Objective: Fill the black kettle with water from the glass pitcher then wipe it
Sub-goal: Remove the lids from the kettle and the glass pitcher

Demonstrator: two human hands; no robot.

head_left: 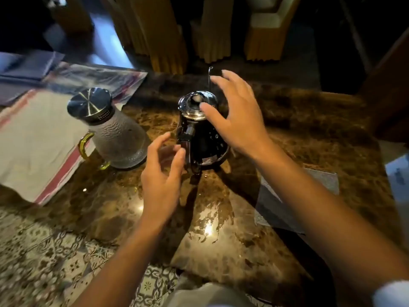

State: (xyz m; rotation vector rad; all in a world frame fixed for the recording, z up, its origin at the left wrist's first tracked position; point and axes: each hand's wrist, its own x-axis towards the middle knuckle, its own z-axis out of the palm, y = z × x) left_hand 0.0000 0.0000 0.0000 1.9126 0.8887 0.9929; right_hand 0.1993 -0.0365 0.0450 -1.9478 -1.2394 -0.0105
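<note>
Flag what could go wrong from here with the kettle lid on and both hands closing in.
1. The right hand hovers open over the kettle lid; a careless reach could knock the thin spout and tip the black kettle.
2. The left hand is open by the kettle handle, gripping nothing; lifting the lid could slide the kettle on the glossy marble table.
3. The glass pitcher stands close on the left, partly on the striped cloth; a swinging elbow could bump it.

Both arms outstretched, left grip (pixel 162 165) and right grip (pixel 238 116) spread.
</note>
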